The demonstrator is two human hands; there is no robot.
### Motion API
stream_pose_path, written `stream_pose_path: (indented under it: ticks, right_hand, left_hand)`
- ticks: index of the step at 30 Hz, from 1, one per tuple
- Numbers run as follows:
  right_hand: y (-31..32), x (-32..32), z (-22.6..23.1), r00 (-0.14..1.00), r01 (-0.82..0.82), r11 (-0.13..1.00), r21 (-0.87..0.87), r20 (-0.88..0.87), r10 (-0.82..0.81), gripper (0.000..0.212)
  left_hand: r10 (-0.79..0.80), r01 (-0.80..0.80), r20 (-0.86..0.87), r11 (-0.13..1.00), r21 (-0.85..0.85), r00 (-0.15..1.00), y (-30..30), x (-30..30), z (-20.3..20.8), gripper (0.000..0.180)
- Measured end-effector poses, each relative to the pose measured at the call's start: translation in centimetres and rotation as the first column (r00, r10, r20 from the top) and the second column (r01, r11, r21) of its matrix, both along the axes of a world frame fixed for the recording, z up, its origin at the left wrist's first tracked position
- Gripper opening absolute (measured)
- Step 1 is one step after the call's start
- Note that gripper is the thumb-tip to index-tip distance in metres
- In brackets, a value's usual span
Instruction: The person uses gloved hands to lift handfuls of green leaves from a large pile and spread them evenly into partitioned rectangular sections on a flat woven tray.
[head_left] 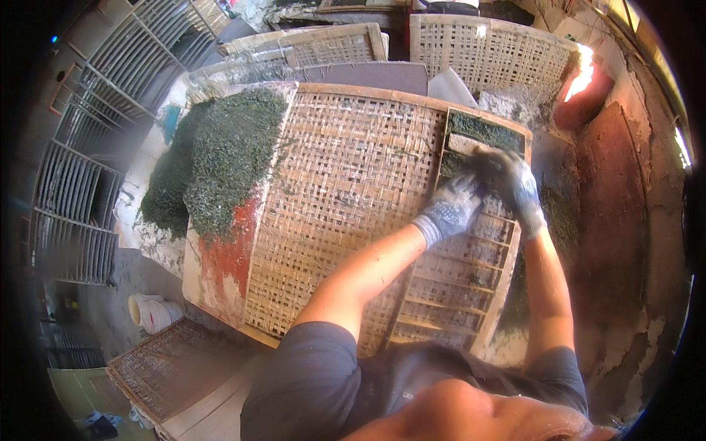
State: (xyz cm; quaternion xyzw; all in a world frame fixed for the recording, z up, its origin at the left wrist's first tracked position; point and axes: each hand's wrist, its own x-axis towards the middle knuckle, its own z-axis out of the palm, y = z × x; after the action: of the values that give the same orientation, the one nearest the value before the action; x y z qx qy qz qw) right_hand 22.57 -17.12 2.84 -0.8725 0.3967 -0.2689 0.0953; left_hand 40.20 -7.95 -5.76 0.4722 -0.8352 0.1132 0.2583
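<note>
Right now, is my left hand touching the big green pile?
Apart. The head view shows the woven panel between your left hand and the green pile.

**Crowded at Left, Back and Right**

Barred racks (77, 198) ran along the left side, with a white bucket (156, 314) near their lower end. Just below the bucket lay a wood-framed mesh screen (173, 367). Two framed woven bamboo panels (493, 59) stood at the back. At right was a long red-brown board (610, 184), its surface worn.
</note>
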Motion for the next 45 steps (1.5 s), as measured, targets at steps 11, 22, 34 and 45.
stream_pose_path:
  ticks: [11,22,34,45]
  right_hand:
    - [2.3,-1.6,0.4,0.875,-0.273,0.707,0.653,0.473,-0.099,0.045]
    - [-3.5,1.6,-0.9,0.997,0.070,0.997,-0.040,0.010,-0.070,0.013]
    - [2.4,0.3,-3.3,0.997,0.083,0.994,0.075,-0.005,-0.083,0.046]
    - [15.2,-21.7,-4.3,0.849,0.483,0.816,0.317,0.056,-0.525,0.100]
  left_hand:
    - [0.279,-0.284,0.053,0.941,0.185,0.959,-0.7,1.5,0.5,0.072]
    - [0.222,-0.233,-0.219,0.972,-0.030,0.950,-0.6,1.8,2.8,0.066]
    - [0.245,-0.253,0.117,0.966,0.057,0.962,-1.6,1.1,-2.2,0.072]
    - [0.102,-0.077,-0.123,0.979,0.191,0.987,7.5,-3.7,1.6,0.074]
